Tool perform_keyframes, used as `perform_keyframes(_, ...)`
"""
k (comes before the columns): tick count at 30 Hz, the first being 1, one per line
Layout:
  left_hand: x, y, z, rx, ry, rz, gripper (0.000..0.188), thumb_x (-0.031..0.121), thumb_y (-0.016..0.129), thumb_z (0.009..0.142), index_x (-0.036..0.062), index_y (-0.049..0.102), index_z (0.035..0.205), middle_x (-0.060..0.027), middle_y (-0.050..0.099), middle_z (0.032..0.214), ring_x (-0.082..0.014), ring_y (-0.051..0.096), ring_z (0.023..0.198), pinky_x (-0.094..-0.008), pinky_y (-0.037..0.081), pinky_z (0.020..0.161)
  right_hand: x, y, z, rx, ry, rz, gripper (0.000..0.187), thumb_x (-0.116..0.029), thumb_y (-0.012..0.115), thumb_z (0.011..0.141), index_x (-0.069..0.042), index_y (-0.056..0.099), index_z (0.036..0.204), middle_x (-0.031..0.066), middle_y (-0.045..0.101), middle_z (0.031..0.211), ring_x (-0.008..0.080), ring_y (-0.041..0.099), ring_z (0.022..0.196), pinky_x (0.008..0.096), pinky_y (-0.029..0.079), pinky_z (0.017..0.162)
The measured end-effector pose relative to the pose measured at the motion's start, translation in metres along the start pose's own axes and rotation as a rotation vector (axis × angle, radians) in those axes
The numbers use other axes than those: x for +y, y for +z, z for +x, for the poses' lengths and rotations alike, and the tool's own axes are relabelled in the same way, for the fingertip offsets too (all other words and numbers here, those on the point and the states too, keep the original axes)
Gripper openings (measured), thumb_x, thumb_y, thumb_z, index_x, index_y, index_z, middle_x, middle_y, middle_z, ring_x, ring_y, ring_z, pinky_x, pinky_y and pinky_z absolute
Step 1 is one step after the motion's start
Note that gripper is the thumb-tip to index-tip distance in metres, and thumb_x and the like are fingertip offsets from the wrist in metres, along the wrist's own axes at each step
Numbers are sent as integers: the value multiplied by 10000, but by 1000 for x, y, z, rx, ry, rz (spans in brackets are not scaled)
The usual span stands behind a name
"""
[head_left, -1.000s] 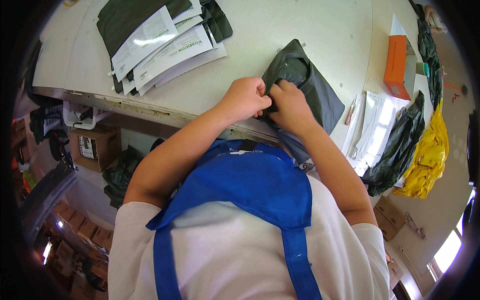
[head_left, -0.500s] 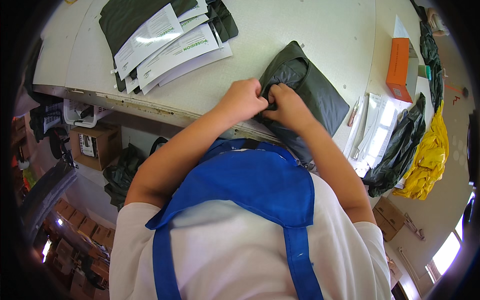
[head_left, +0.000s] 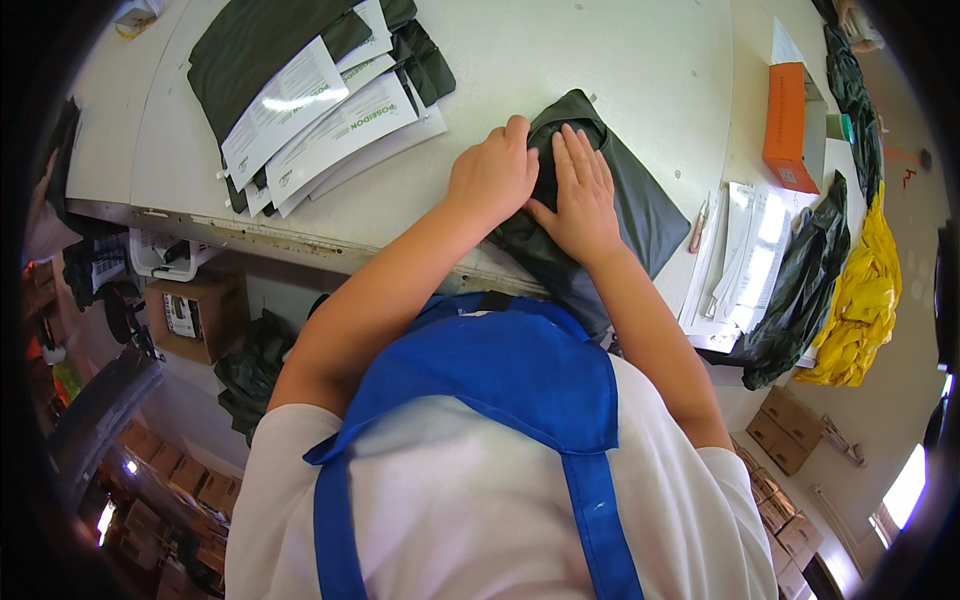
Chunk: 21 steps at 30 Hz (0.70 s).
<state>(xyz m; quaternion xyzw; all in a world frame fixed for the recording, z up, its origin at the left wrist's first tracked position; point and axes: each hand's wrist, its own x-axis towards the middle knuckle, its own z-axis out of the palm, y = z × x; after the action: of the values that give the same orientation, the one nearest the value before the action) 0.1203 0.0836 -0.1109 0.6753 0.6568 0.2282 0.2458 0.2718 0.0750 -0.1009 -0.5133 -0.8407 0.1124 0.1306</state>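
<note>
A folded dark green bundle of smooth waterproof cloth [head_left: 645, 195] lies at the table's near edge, one part hanging down over the edge in front of me. My right hand [head_left: 582, 200] rests flat on its upper face, fingers stretched out and pointing away from me. At the bundle's left edge is my left hand [head_left: 492, 178], its fingers bent around the cloth there. Some of those fingertips are hidden behind the hand. A dark fold opening shows just beyond both hands, near the far corner.
Left on the white table [head_left: 520, 50], white printed sheets [head_left: 345, 130] lie over stacked dark green pieces [head_left: 250, 50]. To the right are an orange box [head_left: 787, 125], a small cutter [head_left: 699, 228], papers [head_left: 745, 250], and dark green and yellow cloth [head_left: 862, 310]. A carton [head_left: 200, 315] sits below.
My right hand has gone from pinching at the fold to lying flat on the bundle. My left hand has shifted slightly, still at the left edge. The whole view has moved a little.
</note>
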Motion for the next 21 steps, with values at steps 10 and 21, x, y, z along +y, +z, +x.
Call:
perform_keyframes(10, 22, -17, 4, -46, 109, -316, 118, 166, 526, 895, 59, 498, 854, -204, 581, 679, -415, 580, 662, -496, 419, 564, -11, -24, -16, -247, -12, -122, 943, -518, 729, 683, -24, 361, 1397, 175, 366, 1449, 328, 274, 1382, 483, 224, 1110)
perform_keyframes(21, 33, 14, -21, -358, 118, -42, 115, 124, 502, 879, 33, 441, 912, -199, 601, 675, -411, 590, 643, -517, 454, 564, 44, -1, -45, -78, 49, 219, 771, -307, 734, 717, -6, 414, 1351, 197, 384, 1425, 365, 265, 1380, 522, 151, 1129)
